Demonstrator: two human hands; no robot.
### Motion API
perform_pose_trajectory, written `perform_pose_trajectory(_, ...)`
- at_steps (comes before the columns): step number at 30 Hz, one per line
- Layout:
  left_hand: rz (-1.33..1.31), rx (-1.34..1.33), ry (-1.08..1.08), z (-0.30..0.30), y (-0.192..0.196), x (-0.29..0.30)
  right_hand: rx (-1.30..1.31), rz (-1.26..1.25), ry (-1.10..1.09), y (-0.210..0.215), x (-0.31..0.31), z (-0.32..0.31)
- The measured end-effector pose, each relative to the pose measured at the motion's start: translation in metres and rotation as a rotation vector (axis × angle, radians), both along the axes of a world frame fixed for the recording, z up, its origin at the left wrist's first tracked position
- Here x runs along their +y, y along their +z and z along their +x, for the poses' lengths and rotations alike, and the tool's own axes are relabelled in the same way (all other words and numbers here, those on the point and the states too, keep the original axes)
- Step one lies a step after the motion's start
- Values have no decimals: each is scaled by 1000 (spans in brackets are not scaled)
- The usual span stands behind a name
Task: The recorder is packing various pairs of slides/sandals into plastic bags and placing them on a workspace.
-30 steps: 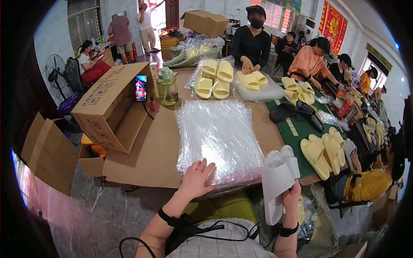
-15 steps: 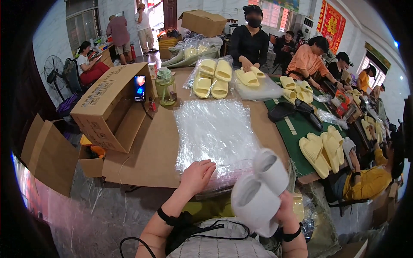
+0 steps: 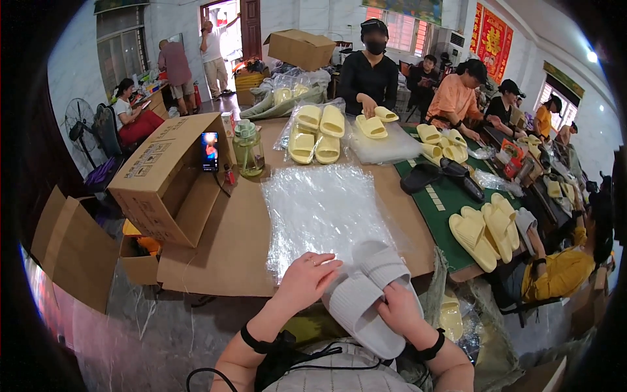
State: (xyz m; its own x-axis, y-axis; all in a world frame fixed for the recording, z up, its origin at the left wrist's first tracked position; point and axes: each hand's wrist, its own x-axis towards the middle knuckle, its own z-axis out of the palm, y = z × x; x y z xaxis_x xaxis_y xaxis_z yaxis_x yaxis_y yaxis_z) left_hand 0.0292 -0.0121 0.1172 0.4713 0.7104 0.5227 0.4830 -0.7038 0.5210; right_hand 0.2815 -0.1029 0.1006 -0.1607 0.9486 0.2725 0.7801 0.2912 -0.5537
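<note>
A pair of light grey slippers [image 3: 356, 302] lies tilted in front of me at the table's near edge, soles down and toes pointing away. My right hand [image 3: 400, 308] grips the pair, its fingers tucked at the foot openings between the two slippers. A stack of clear plastic bags [image 3: 320, 209] lies flat on the table just beyond. Over the near edge of that stack, my left hand [image 3: 308, 279] is held with fingers stretched toward the slipper toes and nothing visible in them. Whether its fingertips touch a bag or a slipper is hard to tell.
An open cardboard box [image 3: 170, 179] holding a lit phone [image 3: 209, 151] stands left, beside a green-capped bottle [image 3: 248, 150]. Bagged yellow slippers [image 3: 316, 134] sit at the back. Black slippers [image 3: 444, 176] and yellow slippers [image 3: 483, 230] lie right. A co-worker [image 3: 370, 78] stands opposite.
My right hand has turned the grey slippers from soles-on-edge to uppers facing up and brought them left against my left hand. My left hand has shifted slightly right.
</note>
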Motion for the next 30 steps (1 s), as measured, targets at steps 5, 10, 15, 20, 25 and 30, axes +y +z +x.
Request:
perform_pose_trajectory(5,220,77,-69,10,7,-12,-53,58,-115,-25,43,-11)
perform_pose_trajectory(10,198,16,-106,12,12,-20,-77,37,-218,-25,99,-42)
perform_pose_trajectory(15,128,-13,-117,2,24,-30,-30,132,-160,-35,163,-73)
perform_pose_trajectory(20,153,5,-56,-8,22,-24,-115,157,-251,-31,221,-96)
perform_pose_trajectory(25,143,-14,-1,-32,4,-2,-34,208,-345,-36,244,-117)
perform_pose_trajectory(30,45,57,112,-51,-15,-6,-37,359,-164,-50,196,-90)
